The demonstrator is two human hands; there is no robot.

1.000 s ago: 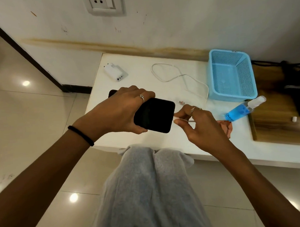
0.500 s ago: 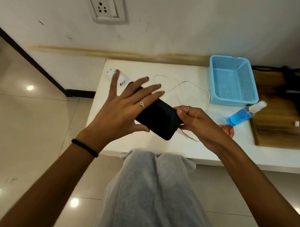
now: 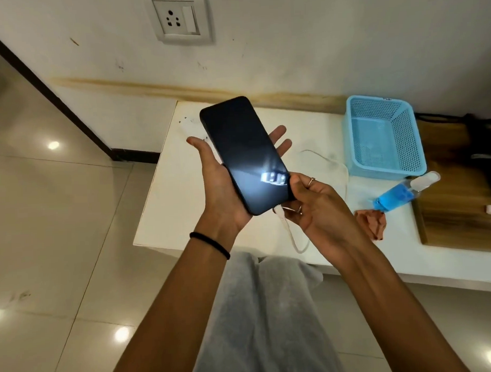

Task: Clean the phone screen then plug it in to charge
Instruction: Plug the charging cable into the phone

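Right now the phone lies face up across the open palm of the left hand, its long axis running from the upper left of the frame down toward the lower right, dark screen catching a glare. The left fingers are spread flat beneath it, cradling rather than clamping. At the phone's lower end, centre of the frame, the right hand pinches the white charging cable close to its plug, which sits at the bottom-edge port; whether it is fully seated I cannot tell. So the port lies just left of the right hand's fingertips, and any push must go along the phone's long axis, up and left. The cable's other end is out of sight, and the wall socket at the top of the frame stands empty, well apart from both hands. On the tabletop rest a blue basket, a blue spray bottle and a crumpled cloth.
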